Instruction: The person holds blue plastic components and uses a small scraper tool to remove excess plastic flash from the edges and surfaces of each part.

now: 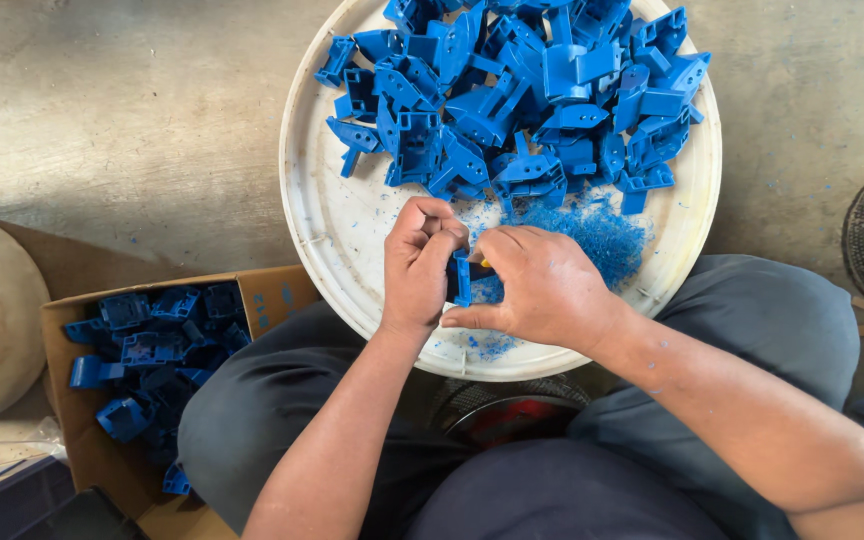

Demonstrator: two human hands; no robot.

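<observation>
Workshop; concrete floor [132, 120], heaped blue plastic parts [522, 90], cardboard box [82, 440]

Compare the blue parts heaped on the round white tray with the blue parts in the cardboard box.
The pile on the white tray is larger, brightly lit and heaped high; the parts in the cardboard box are fewer and lie in shadow. Blue shavings lie beside the tray pile; none show among the box parts. The tray sits in front of the hands, the box at the person's left. Both hold the same kind of blue moulded plastic brackets.
</observation>
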